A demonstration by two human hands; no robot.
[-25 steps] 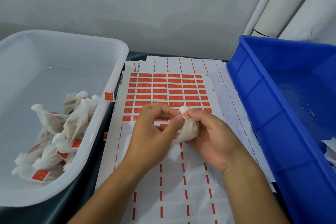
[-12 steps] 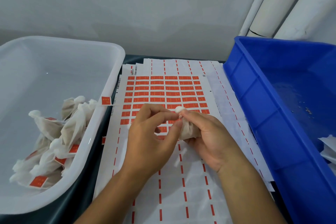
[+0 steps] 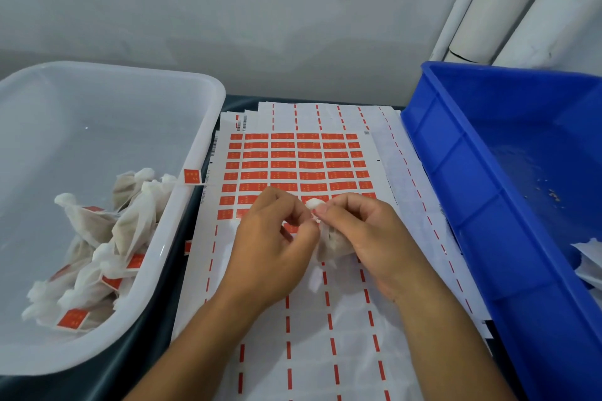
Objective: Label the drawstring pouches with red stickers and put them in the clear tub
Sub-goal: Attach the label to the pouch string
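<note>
Drawstring pouch (image 3: 332, 242) sits at frame centre, gripped by the right hand (image 3: 368, 238) while left hand (image 3: 277, 244) fingers pinch its neck above the sticker sheet (image 3: 293, 166).

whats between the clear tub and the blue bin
In the head view, the sticker sheets lie between the clear tub and the blue bin. Over them, the left hand and right hand hold a pouch.

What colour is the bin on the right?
Solid blue bin, clearest in the head view.
</note>
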